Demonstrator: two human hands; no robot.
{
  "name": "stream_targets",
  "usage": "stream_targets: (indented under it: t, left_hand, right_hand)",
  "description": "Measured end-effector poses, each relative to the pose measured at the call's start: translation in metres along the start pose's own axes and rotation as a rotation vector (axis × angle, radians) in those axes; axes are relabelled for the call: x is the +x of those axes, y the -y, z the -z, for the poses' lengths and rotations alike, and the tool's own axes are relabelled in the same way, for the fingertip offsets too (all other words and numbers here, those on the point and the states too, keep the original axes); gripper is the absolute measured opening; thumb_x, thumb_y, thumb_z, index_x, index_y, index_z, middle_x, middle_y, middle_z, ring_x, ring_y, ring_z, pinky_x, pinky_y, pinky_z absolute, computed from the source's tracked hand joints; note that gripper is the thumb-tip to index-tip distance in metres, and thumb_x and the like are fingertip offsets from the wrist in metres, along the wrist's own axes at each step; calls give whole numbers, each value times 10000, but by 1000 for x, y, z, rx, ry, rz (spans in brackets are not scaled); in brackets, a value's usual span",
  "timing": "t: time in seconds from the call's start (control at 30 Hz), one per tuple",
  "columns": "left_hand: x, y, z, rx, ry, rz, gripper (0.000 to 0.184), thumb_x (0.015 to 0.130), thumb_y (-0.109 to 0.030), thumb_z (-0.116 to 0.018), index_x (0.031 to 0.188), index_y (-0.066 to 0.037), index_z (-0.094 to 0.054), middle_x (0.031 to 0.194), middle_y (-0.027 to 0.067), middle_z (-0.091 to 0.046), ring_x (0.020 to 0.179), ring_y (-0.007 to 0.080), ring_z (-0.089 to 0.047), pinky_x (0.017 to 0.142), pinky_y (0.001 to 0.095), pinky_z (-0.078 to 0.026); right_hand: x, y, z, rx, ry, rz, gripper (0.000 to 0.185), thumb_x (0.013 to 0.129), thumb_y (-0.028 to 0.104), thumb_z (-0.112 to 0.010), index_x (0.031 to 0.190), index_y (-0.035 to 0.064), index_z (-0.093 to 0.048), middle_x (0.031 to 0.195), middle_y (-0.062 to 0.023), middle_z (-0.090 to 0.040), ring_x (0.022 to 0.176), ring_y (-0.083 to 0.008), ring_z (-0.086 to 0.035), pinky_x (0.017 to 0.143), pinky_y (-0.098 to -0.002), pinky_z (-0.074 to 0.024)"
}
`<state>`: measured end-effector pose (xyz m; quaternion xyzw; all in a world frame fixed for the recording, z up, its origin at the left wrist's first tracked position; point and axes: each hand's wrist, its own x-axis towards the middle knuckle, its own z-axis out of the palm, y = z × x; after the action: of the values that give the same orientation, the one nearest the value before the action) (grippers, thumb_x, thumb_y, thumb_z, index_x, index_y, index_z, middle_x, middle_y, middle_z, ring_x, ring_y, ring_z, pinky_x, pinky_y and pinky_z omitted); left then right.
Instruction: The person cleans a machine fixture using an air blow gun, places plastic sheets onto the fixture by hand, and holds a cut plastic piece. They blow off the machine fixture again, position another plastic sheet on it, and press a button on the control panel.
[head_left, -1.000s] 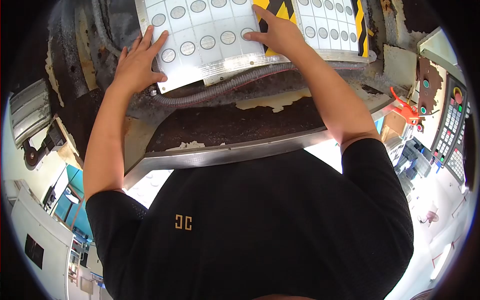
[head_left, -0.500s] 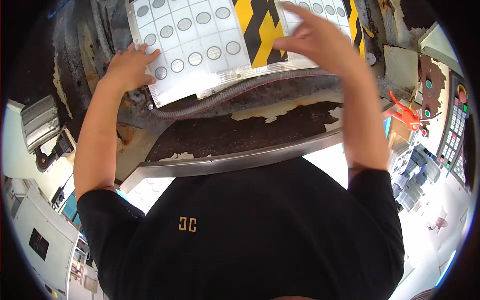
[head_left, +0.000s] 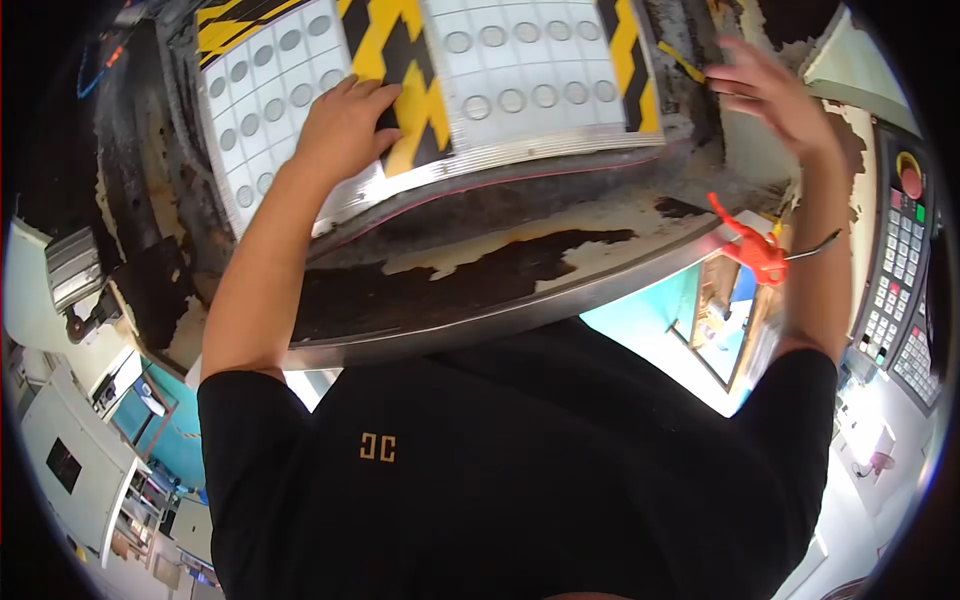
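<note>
My left hand lies palm down, fingers somewhat spread, at the seam between a white gridded panel with rows of round grey discs and a strip of yellow-and-black striped tape. It covers some of the discs and grips nothing. A second white panel with similar discs lies to the right of the tape, bordered by another striped strip. My right hand is in the air beyond the panels' right edge, fingers apart and slightly blurred, holding nothing visible. Close to its fingertips is a small yellow piece.
An orange-red air gun hangs by my right forearm. A keypad control panel with a red knob stands at the far right. A metal edge runs before my body, with worn, rusty surface behind it.
My left hand has shifted right from the left panel's outer edge to the tape strip. My right hand has moved right, off the panels. The view has also shifted.
</note>
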<state>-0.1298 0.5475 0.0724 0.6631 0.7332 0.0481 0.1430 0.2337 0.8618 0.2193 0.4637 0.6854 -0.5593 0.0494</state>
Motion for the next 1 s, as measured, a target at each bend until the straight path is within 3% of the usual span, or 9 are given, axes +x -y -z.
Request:
stream_targets:
  t: [0.13, 0.23, 0.27, 0.37, 0.4, 0.5, 0.63, 0.73, 1.0]
  left_hand:
    - [22, -45, -27, 96, -12, 94, 658, 780, -361, -705, 1368, -241, -434, 1471, 107, -341, 1373, 390, -251, 1075, 552, -265]
    - [27, -54, -32, 155, 85, 118, 714, 771, -386, -710, 1399, -282, -386, 1509, 101, -266, 1399, 375, -188, 1089, 566, -240]
    - [28, -56, -32, 152, 106, 133, 709, 781, -418, -691, 1406, -291, -379, 1510, 91, -272, 1402, 367, -188, 1099, 559, -222]
    - [28, -57, -35, 145, 99, 149, 718, 780, -427, -690, 1409, -281, -377, 1511, 77, -276, 1403, 359, -191, 1097, 559, -225]
    - [29, -55, -37, 152, 96, 152, 724, 783, -429, -686, 1415, -270, -369, 1512, 65, -279, 1405, 352, -188, 1097, 560, -225]
    - [26, -53, -40, 144, 85, 151, 734, 783, -427, -687, 1420, -258, -362, 1510, 51, -287, 1406, 352, -185, 1102, 554, -222]
    - [25, -48, -46, 115, 39, 115, 748, 778, -426, -693, 1423, -254, -356, 1506, 25, -300, 1408, 343, -185, 1113, 537, -209]
    - [24, -47, -48, 111, 30, 114, 746, 776, -419, -696, 1421, -245, -363, 1504, 5, -306, 1410, 328, -189, 1119, 526, -201]
    - [21, -48, -52, 127, 13, 87, 719, 797, -425, -672, 1419, -228, -368, 1503, -8, -309, 1411, 314, -190, 1125, 521, -188]
  right_hand:
    - [67, -42, -71, 87, 33, -56, 670, 875, 439, -606, 1395, 78, -384, 1233, -85, -542, 1093, -186, -530, 883, -321, -447]
    - [91, -60, -99, -136, -103, -117, 741, 847, 452, -646, 1396, 40, -367, 1196, -102, -547, 1062, -174, -523, 856, -300, -447]
    - [99, -66, -101, -84, -103, -123, 736, 838, 433, -663, 1384, 28, -380, 1073, -69, -575, 980, -143, -535, 827, -290, -445]
    - [106, -74, -103, 48, -36, -115, 783, 808, 421, -690, 1379, -10, -372, 1123, -100, -576, 1004, -164, -546, 799, -292, -462]
    - [102, -70, -103, 174, -2, -144, 658, 814, 331, -707, 1316, -1, -441, 923, -27, -594, 861, -106, -548, 742, -270, -448]
    - [110, -83, -100, 330, -12, -160, 490, 818, 264, -715, 1211, 44, -522, 809, 35, -556, 763, -62, -515, 679, -242, -427]
    - [120, -91, -95, 203, 55, -105, 240, 832, 203, -700, 1024, 115, -587, 898, 24, -606, 822, -62, -560, 721, -226, -446]
    - [129, -99, -95, 126, 58, -101, 249, 806, 167, -731, 1004, 92, -598, 833, 8, -618, 725, -65, -588, 652, -208, -512]
    - [132, -105, -98, 109, 37, -77, 216, 820, 169, -722, 975, 104, -586, 801, 29, -599, 682, -52, -566, 630, -190, -489]
